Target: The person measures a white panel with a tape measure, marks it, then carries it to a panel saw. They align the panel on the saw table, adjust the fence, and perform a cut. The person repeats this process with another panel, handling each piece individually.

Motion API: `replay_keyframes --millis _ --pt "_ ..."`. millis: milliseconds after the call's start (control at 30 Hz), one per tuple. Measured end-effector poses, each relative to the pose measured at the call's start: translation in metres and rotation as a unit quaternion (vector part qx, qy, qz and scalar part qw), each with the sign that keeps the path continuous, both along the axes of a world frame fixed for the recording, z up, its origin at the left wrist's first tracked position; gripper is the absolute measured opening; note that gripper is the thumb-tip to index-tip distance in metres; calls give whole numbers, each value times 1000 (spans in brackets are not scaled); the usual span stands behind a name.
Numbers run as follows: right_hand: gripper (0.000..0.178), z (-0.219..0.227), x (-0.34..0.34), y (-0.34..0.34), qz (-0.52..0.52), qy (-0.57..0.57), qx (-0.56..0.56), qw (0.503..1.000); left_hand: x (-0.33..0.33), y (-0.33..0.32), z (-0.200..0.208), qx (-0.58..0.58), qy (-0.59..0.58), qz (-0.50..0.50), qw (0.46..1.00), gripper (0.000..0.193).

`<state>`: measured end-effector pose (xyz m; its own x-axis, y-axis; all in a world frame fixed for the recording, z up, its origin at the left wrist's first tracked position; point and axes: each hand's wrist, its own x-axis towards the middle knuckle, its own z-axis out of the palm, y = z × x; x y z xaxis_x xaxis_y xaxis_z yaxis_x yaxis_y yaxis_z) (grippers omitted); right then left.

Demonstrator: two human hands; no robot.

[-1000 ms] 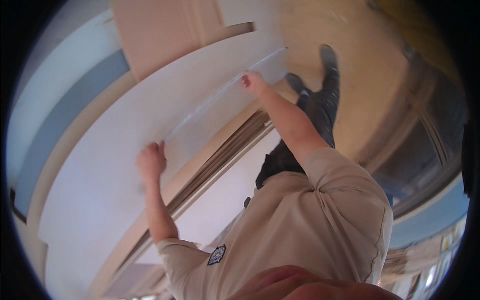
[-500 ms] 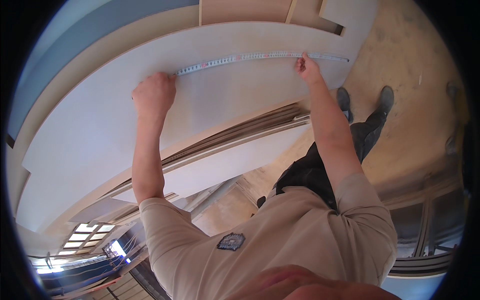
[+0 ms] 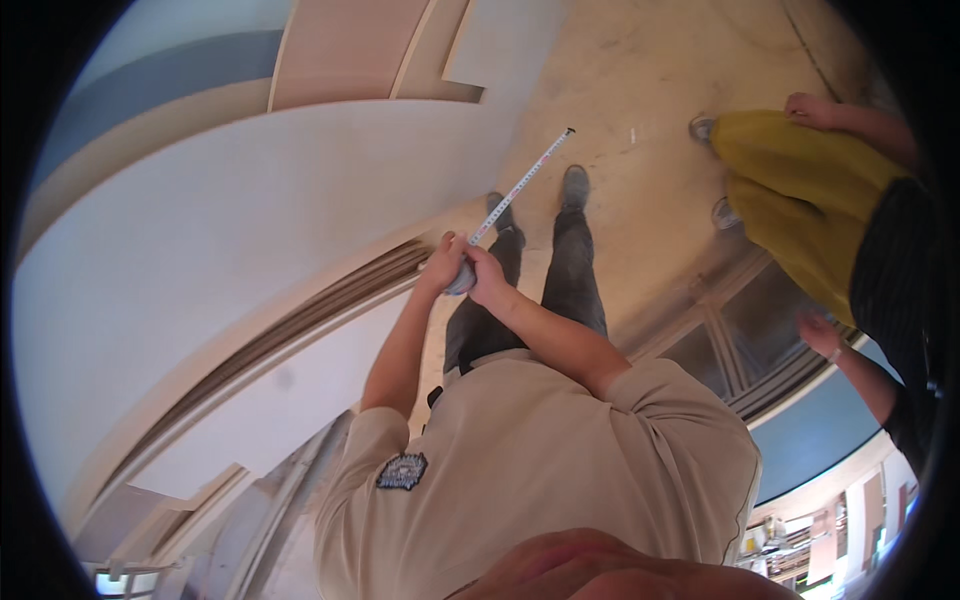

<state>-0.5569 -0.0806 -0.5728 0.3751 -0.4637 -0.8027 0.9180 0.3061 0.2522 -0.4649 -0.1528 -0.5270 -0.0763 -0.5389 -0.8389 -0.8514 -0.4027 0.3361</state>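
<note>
In my beige short-sleeved shirt [image 3: 540,460], a dark patch on its left sleeve, I bring both hands together around a compact, rounded grey tape measure [image 3: 461,281] in front of my waist. My left hand [image 3: 443,263] grasps it from one side and my right hand [image 3: 486,276] grips the other, with part of the casing showing between them. From that casing a narrow white blade [image 3: 519,191] with dark and red markings runs out, slanting up and to the right to its dark end tip [image 3: 570,131], which appears against the floor beyond my grey shoes [image 3: 575,188].

Just left of my hands lies the near edge of a broad, smooth white panel [image 3: 250,220], with the brown edges of stacked boards [image 3: 300,318] layered below it and another white board [image 3: 275,390] lower still. To my right, the scuffed tan floor [image 3: 625,240] opens between my legs and a co-worker in a black top [image 3: 893,270] and loose mustard-yellow clothing [image 3: 800,185], one hand [image 3: 813,109] against the yellow cloth, the other lower down.

Past the white panel's far edge stand a flat pinkish-brown board [image 3: 345,55] and a curving blue-grey strip [image 3: 180,85]; at lower right, dark framed panes [image 3: 765,320] border a blue surface [image 3: 820,430].
</note>
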Motion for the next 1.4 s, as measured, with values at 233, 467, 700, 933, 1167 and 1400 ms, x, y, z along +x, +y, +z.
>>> replay_keyframes --millis 233,467,700,933,1167,1400 --pt "58 -3 -93 58 92 92 24 991 -77 48 -40 -70 -41 117 990 93" --pt "71 27 -118 116 134 17 -188 973 -115 112 16 -173 -5 113 978 82" --pt "44 53 -228 164 363 168 -234 886 -94 210 70 -414 67 -75 905 70" --pt "34 89 -207 258 604 260 -345 669 -44 270 75 -155 -54 -427 889 31" --pt "42 103 -146 209 543 576 -392 469 -17 233 60 -250 -33 -235 939 27" --pt "46 87 -115 155 518 623 -507 295 -19 208 67 -261 30 -214 941 30"
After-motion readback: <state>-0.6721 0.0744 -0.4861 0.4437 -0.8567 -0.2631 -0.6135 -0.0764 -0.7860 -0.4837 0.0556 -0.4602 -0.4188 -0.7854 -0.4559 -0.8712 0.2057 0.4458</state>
